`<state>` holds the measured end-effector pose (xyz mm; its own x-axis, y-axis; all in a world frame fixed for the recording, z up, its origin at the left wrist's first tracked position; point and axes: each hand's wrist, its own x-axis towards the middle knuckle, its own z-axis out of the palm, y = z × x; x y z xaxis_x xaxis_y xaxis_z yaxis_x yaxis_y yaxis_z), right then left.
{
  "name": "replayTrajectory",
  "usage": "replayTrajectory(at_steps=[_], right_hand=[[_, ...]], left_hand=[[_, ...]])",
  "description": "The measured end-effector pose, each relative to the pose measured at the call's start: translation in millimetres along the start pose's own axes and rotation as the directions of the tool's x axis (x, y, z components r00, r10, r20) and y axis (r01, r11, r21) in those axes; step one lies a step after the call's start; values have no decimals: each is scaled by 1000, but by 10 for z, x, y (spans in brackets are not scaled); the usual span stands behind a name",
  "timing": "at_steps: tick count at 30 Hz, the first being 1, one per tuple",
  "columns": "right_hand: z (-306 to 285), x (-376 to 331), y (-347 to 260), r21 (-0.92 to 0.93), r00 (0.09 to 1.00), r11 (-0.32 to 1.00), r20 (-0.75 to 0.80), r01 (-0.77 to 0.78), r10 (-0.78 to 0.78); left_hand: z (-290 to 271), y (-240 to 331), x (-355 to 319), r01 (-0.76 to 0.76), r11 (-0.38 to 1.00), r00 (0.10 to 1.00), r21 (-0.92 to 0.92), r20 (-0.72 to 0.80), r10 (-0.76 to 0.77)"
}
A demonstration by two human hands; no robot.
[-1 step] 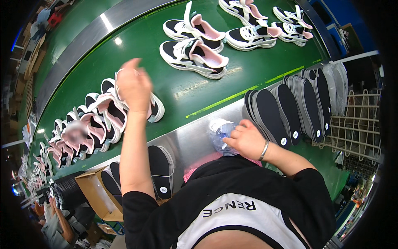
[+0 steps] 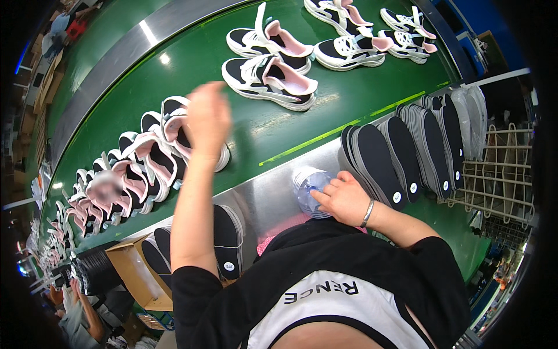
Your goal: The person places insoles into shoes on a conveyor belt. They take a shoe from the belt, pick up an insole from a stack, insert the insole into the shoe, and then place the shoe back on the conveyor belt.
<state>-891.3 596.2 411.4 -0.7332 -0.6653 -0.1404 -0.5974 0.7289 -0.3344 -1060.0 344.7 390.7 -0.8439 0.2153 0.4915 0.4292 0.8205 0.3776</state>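
- While we looked down, the green conveyor belt (image 2: 273, 125) curved across the view, carrying black, white and pink sneakers (image 2: 268, 78) in pairs.
- Beside its steel edge, a row of black insoles (image 2: 401, 157) stood leaning together.
- Our left hand (image 2: 207, 119) hung blurred over a pink-lined sneaker (image 2: 174, 131) at the belt's near side; we could not tell whether it gripped anything.
- Our right hand (image 2: 344, 198) rested with fingers curled on a clear plastic bottle (image 2: 308, 189) on the steel edge.
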Motion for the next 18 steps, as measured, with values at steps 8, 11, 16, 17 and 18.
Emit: replayTrajectory(at_steps=[8, 11, 16, 17, 18], right_hand=[[-180, -460, 561, 140, 800, 843, -267, -520, 538], [-35, -749, 656, 50, 683, 698, -170, -714, 711], [86, -811, 698, 49, 623, 639, -176, -768, 762], [30, -797, 699, 82, 613, 622, -109, -779, 783], [-40, -780, 699, 112, 600, 600, -40, -792, 799]], left_hand=[[1142, 610, -94, 48, 992, 863, -117, 504, 17], [1012, 608, -215, -58, 998, 858, 4, 512, 47], [558, 545, -467, -99, 987, 915, -124, 379, 140], [502, 524, -485, -104, 978, 946, -180, 286, 153], [496, 467, -511, 35, 980, 976, -198, 216, 9]])
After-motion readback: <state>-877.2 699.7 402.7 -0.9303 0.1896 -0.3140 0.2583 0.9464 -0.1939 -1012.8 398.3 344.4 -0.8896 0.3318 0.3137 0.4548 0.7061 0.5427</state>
